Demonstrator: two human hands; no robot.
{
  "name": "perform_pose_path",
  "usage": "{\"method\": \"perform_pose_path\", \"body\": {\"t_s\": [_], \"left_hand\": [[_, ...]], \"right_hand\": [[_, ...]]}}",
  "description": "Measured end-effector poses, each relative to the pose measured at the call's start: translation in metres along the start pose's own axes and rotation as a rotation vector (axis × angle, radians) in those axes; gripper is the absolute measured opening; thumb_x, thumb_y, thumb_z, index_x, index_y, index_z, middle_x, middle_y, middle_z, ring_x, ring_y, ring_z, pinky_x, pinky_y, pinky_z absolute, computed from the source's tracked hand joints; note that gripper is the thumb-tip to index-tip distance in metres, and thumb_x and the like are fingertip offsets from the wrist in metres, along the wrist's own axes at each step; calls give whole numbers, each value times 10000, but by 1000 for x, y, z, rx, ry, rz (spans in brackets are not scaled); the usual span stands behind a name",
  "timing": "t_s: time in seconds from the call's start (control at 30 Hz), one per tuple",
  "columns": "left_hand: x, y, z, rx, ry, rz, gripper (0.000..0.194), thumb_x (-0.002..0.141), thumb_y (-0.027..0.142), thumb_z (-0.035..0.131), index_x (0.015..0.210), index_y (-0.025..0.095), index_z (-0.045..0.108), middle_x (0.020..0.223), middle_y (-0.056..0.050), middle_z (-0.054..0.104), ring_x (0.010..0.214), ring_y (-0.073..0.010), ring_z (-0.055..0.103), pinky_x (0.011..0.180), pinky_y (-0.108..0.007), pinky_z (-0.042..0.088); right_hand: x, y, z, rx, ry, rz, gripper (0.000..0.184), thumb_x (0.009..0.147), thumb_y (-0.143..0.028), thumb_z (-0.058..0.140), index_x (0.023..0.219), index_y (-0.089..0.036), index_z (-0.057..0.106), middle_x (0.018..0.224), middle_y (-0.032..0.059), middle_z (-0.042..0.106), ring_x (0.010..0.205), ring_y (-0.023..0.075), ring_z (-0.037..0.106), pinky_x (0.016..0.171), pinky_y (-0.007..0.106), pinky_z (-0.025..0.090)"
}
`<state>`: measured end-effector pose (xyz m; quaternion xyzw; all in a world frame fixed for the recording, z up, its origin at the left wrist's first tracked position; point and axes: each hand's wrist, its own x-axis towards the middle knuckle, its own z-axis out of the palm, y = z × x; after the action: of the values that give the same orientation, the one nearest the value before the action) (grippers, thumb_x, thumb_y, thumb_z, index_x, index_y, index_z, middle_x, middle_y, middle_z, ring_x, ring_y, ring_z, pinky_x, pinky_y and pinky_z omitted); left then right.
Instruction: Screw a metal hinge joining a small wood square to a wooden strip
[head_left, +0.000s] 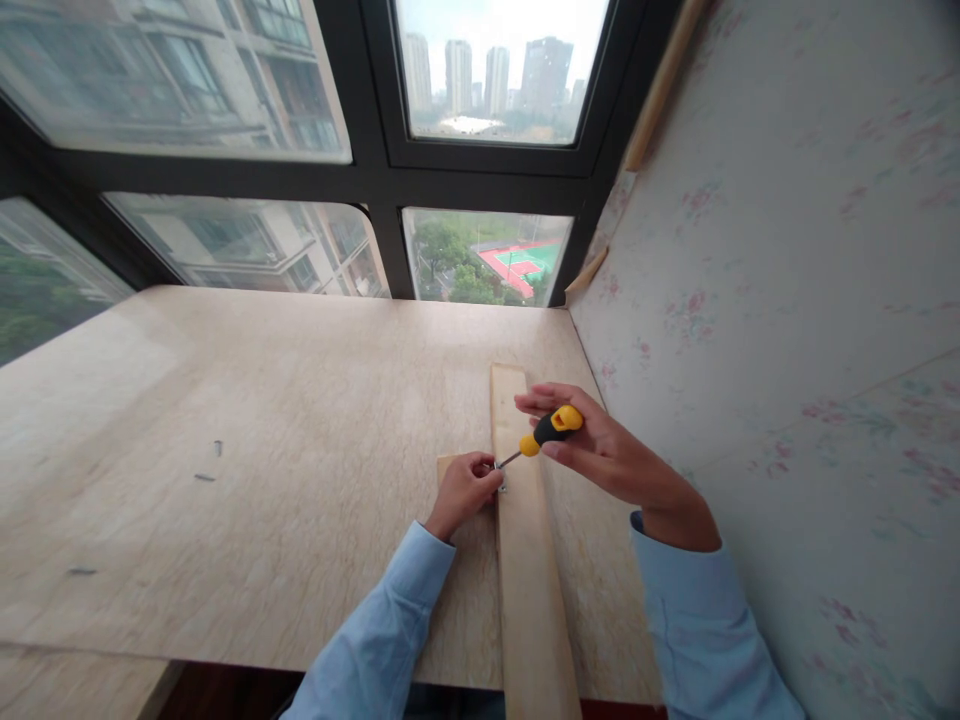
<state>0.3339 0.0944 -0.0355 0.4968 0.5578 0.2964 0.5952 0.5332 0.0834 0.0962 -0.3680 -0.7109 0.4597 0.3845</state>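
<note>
A yellow-and-black screwdriver rests between the thumb and fingers of my right hand, the fingers loosely stretched past its handle. Its shaft slants down to the left, and the tip meets a spot by the fingertips of my left hand. Those fingertips are pinched together at the left edge of a long wooden board; what they hold is too small and covered to make out. Just below them a small metal bracket shows on the board. Part of a second wood piece sticks out behind my left hand.
Three loose screws lie on the marble-look sill to the left: one upper screw, one beside it and one farther toward me. A papered wall rises close on the right. Dark window frames stand at the back.
</note>
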Motion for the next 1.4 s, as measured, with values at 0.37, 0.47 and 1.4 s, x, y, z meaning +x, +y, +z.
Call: {"method": "perform_pose_path", "body": {"t_s": [0.37,0.47,1.4], "left_hand": [[-2,5,-2,-42,-13,-37,284,711,169,663,988,107,680,754,-32,673,668,-147,641,533,-220,531],[-2,4,-2,-24,-9,-22,264,715,172,655,969,108,683,738,-24,662,657,-144,634,537,-223,534],[-2,2,-2,0,-26,1,280,745,199,618,999,94,671,738,-27,649,648,-142,614,542,-237,534]], "right_hand": [[2,11,6,-122,105,-32,654,934,-441,623,1456,-291,258,1517,139,407,1392,235,456,1111,452,436],[-1,2,0,10,-45,-38,508,979,-357,560,1434,-315,337,1538,108,393,1405,225,449,1120,453,436],[8,12,17,-86,95,-81,723,954,-463,577,1518,-287,160,1519,142,397,1427,235,396,1142,468,395]]}}
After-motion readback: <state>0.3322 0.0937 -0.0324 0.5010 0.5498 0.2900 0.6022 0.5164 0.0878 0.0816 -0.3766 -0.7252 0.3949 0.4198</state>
